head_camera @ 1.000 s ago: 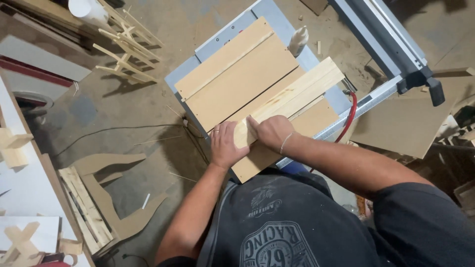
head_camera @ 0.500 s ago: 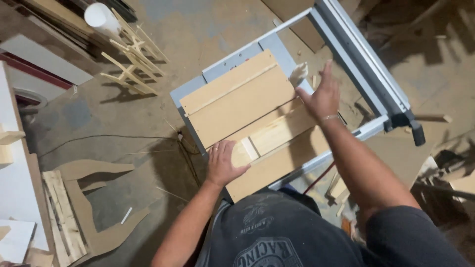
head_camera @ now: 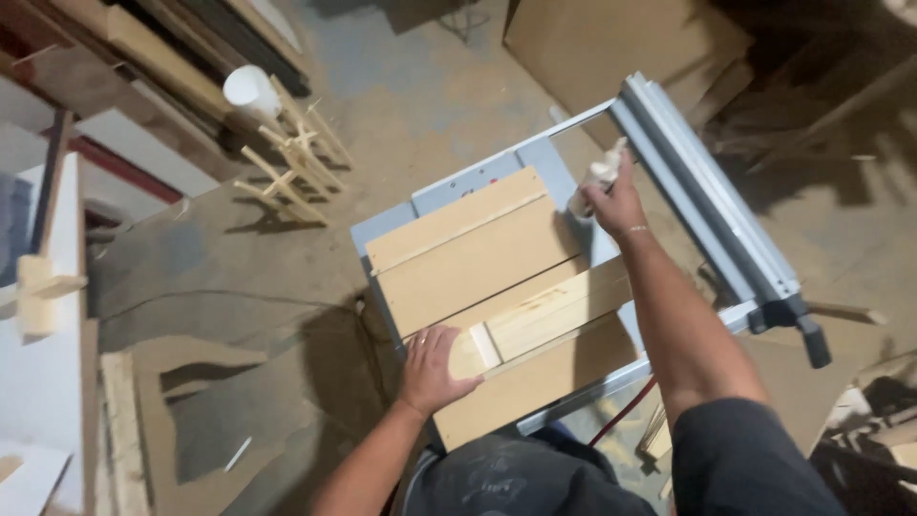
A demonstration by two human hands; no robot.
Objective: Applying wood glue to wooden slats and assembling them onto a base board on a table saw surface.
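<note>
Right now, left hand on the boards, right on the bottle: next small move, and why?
Probably lift the bottle and bring it back over the pale wood strip. The right hand is closed around it at the table's far edge, while the left hand lies flat, pinning the strip.

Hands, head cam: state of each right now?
Left hand: open, flat on the pale wood strip.
Right hand: closed around a small whitish bottle at the table's far side.
</note>
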